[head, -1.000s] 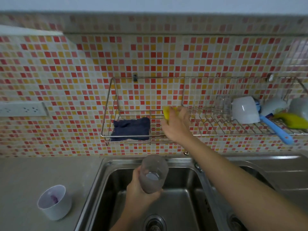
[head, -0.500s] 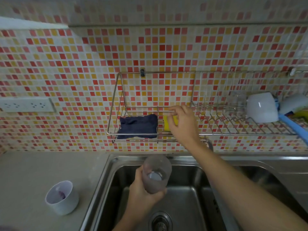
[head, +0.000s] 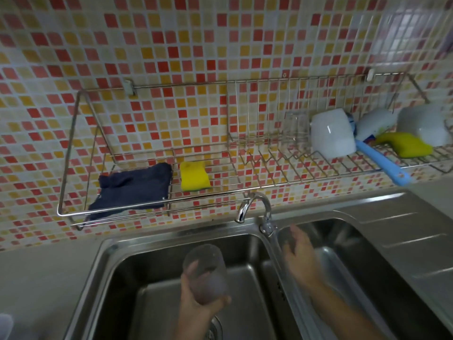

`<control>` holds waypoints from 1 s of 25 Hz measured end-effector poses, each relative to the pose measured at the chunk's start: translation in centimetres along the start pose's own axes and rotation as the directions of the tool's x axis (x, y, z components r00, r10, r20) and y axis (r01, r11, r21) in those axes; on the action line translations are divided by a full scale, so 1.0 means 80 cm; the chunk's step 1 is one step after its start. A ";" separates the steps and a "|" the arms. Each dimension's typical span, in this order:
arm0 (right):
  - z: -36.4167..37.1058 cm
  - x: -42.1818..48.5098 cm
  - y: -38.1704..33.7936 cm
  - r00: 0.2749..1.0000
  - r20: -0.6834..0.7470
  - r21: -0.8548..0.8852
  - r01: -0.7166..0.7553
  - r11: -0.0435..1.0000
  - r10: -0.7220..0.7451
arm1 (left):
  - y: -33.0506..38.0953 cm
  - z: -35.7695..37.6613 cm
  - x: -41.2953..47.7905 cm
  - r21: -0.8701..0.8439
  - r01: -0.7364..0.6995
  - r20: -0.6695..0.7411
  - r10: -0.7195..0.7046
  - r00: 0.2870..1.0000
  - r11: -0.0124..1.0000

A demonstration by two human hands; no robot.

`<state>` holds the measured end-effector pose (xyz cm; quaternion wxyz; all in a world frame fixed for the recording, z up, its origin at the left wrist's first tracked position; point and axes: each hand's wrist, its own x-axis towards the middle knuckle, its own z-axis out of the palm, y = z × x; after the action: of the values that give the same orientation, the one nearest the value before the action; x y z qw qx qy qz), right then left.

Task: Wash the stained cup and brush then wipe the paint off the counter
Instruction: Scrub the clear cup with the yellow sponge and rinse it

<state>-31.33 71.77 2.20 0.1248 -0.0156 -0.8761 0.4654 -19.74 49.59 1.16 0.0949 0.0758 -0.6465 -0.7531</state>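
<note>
Gripping the frosted translucent plastic cup (head: pixel 205 276) over the steel sink's (head: pixel 127 271) left basin, the left hand (head: pixel 196 305) stays clamped; the blurred right hand (head: pixel 297 256), fingers spread, nears the chrome tap (head: pixel 255 209); wet plastic might slip.

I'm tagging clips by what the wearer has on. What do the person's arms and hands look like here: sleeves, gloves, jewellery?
Both forearms are bare to the bottom edge of the frame; no sleeve shows. The left hand and right hand wear no gloves. No watch, ring or bracelet is visible, though the right hand is motion-blurred, so small items there can't be ruled out.
</note>
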 end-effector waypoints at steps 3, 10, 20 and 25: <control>0.022 0.044 0.029 0.960 0.272 -0.167 -0.018 0.986 0.064 | 0.001 0.020 0.012 0.017 0.047 -0.025 -0.047 0.999 0.999; 0.078 0.027 0.058 0.787 0.592 -0.436 0.495 0.752 -0.174 | -0.016 0.040 0.031 0.096 0.203 -0.003 -0.203 0.979 0.975; 0.072 0.009 0.085 0.778 0.611 -0.436 0.485 0.758 -0.145 | -0.024 0.066 0.059 0.138 0.215 0.023 -0.221 0.975 0.967; 0.061 -0.068 0.128 0.895 0.445 -0.581 0.293 0.759 -0.006 | -0.034 0.069 0.060 0.131 0.254 0.030 -0.260 0.965 0.958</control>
<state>-28.08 72.79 -9.91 -0.0403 0.1148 -0.9849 0.1230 -25.79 54.11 -0.67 -0.0241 0.1473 -0.6795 -0.7183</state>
